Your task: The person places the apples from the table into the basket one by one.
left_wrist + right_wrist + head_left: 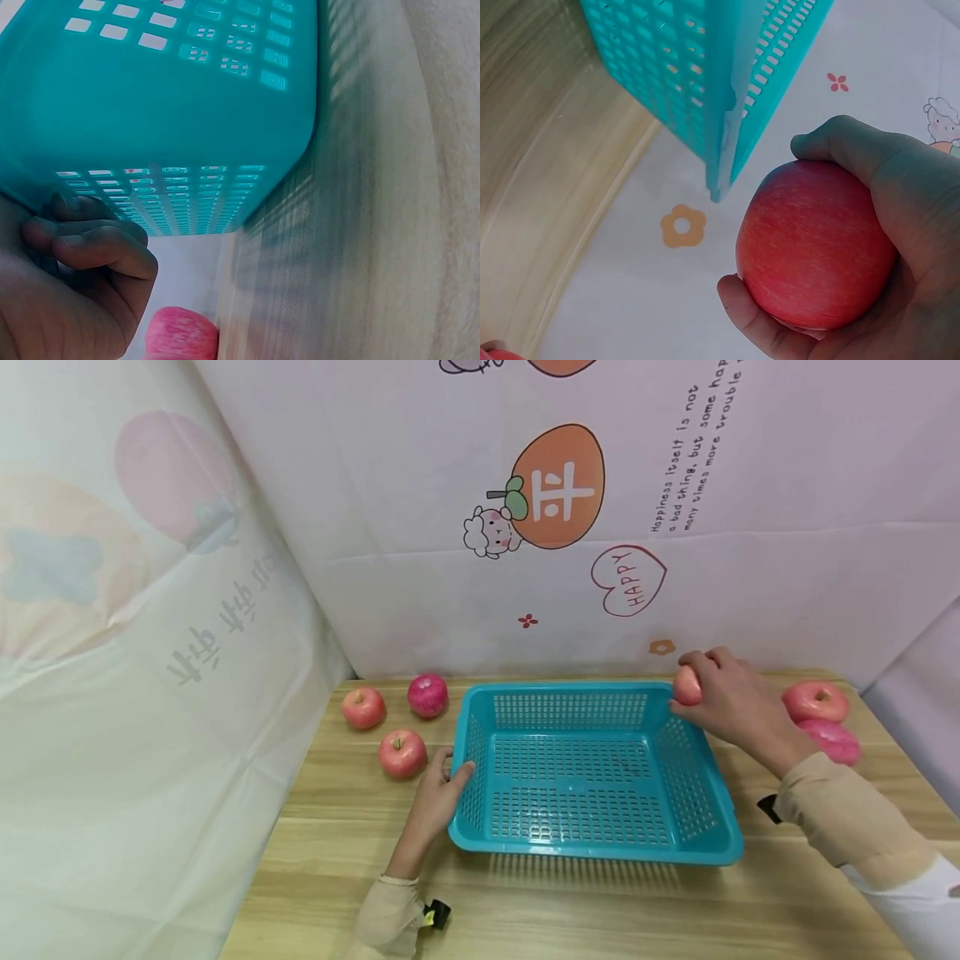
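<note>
A teal plastic basket (570, 856) with perforated walls stands on the wooden table, nothing inside it. My left hand (437, 793) grips its left rim, thumb over the edge and fingers curled outside; the left wrist view shows those fingers against the wall. In my right hand (731, 706) is a red apple (817, 244), held between thumb and fingers. This apple is up by the basket's back right corner, and in the right wrist view it appears beside the rim, apart from it.
Left of the basket lie two red apples (363, 707) (402, 753) and a magenta apple (428, 695). Another red apple (815, 702) and a magenta one (829, 741) sit to the right, beyond my right forearm. A white printed cloth (420, 602) hangs behind the table (337, 835).
</note>
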A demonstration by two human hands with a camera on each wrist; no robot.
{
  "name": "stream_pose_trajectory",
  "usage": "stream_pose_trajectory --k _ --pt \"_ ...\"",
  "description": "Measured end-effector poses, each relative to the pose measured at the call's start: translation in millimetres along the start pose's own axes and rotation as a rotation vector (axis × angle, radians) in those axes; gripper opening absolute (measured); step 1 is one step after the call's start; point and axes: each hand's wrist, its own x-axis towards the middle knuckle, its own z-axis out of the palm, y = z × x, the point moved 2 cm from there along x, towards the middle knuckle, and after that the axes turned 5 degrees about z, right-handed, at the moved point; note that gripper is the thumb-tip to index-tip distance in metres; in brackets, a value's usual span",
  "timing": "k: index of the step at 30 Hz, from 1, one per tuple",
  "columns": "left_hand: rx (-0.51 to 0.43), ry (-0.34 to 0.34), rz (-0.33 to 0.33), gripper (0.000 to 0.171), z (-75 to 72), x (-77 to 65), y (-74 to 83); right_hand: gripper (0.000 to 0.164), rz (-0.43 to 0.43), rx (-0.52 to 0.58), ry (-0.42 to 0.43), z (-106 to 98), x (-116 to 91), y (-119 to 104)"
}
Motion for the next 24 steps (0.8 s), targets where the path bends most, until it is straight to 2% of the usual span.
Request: stream_pose_trajectory --k 12,24 --pt "-0.016 -0.005 -0.008 0.045 0.7 -0.2 -2.5 0.079 -0.042 -0.011 -0.006 4 -2 -16" --pt "-0.012 -0.002 -0.011 0.046 0.2 2.7 -3.5 0.073 -0.087 0.030 -0.023 8 -1 -36"
